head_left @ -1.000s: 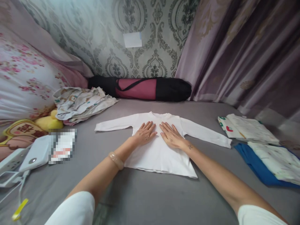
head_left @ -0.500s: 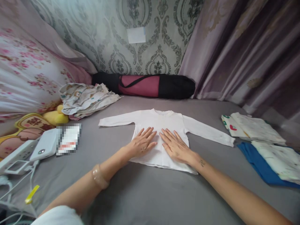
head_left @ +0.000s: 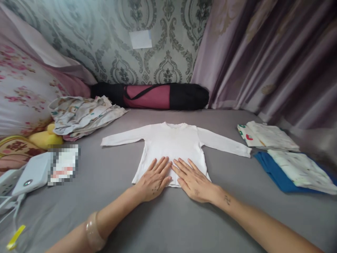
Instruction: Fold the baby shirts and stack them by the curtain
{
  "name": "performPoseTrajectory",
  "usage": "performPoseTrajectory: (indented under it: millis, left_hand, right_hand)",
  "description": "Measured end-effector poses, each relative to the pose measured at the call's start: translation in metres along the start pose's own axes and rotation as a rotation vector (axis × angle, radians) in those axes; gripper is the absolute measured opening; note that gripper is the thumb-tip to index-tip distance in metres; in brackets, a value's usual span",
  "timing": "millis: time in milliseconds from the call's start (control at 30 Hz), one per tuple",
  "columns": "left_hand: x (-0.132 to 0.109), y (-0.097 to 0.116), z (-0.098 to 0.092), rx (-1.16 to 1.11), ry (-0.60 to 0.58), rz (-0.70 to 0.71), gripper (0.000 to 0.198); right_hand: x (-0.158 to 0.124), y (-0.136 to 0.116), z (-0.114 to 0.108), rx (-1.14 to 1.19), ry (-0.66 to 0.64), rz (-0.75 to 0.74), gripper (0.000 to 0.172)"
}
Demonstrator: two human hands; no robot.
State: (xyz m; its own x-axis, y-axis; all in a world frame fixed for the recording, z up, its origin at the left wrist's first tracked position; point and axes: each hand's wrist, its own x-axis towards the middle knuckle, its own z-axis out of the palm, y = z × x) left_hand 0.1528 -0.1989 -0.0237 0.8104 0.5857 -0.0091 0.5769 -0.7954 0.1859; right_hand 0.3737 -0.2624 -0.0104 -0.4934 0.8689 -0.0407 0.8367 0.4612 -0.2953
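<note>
Under my fingers (head_left: 161,166), white shirt (head_left: 172,142): matt cloth, faintly creased. Grey sheet (head_left: 171,225): smooth, dull fabric. My bangle (head_left: 92,232), glossy (stone or plastic, can't tell). Power bank (head_left: 34,172): smooth plastic. Curtain (head_left: 234,63): satiny sheen.

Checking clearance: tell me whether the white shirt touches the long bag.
Apart: the head view shows grey sheet between the white shirt and the long bag.

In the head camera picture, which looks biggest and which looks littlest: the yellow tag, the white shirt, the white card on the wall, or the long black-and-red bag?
Largest to smallest, as they look here:
1. white shirt
2. long black-and-red bag
3. white card
4. yellow tag
</note>
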Motion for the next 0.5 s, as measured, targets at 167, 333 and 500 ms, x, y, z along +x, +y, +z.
performPoseTrajectory:
  millis: [167,333,500]
  left_hand:
    - [0.011,-0.016,-0.009,-0.066,-0.044,0.037,0.059]
    - [0.062,-0.087,-0.027,-0.003,0.225,-0.375,0.062]
    - [0.092,-0.136,-0.012,0.023,0.124,-0.646,0.065]
  right_hand:
    - [0.007,0.017,-0.014,0.1,-0.016,0.018,0.054]
    - [0.045,0.097,-0.039,-0.076,0.263,0.435,0.059]
    - [0.07,0.152,-0.03,-0.13,0.178,0.658,0.065]
